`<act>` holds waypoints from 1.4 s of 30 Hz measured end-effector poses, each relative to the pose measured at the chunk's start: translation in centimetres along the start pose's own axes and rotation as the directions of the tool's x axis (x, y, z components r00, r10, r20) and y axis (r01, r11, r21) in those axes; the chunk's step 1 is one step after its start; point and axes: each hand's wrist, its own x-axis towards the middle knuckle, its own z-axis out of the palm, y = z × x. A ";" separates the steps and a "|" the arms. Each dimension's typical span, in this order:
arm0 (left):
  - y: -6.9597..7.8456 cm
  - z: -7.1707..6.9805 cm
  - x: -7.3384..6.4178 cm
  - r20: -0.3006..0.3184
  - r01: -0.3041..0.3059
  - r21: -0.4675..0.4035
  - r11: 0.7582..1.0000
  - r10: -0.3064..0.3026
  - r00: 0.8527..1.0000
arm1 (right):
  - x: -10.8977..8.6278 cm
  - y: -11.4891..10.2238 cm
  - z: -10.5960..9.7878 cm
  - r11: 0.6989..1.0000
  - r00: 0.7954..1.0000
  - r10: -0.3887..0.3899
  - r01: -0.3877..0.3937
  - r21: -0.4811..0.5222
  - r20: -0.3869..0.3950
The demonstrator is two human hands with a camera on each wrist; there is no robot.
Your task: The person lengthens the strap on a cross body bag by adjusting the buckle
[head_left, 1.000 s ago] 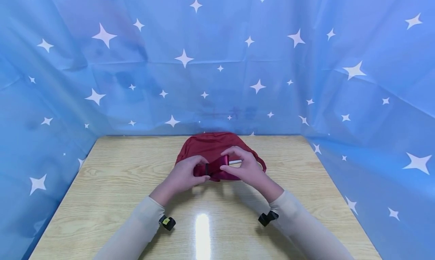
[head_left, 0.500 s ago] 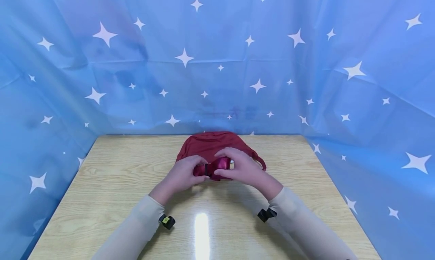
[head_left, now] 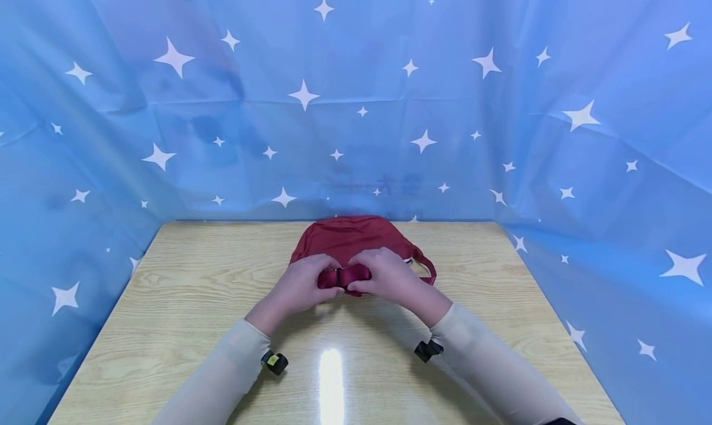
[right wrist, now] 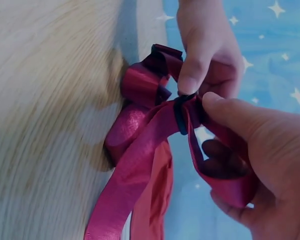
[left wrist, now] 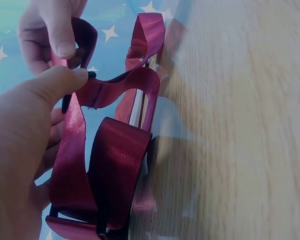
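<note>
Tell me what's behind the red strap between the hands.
Behind the strap, a red bag rests on the wooden table, with a blue starry backdrop beyond. The left hand, right hand and strap hide parts of the bag's near side.

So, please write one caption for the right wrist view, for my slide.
Left hand and right hand hold a red strap near its dark buckle, before starry blue cloth.

A staged recording corner, by the look of it! Straight beyond the fingers point(head_left: 325, 260) rose a creased blue backdrop point(head_left: 356, 60) scattered with white stars, and it wrapped both sides too! Beneath the fingers stretched a wood-grain desk point(head_left: 211, 270), and just behind them, small black wrist devices point(head_left: 275, 362)!
</note>
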 end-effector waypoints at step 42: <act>-2.1 -0.8 -0.9 -0.041 -0.027 -0.088 0.996 0.024 0.999 | -3.4 3.4 0.5 0.959 0.953 -0.026 0.109 0.261 -0.302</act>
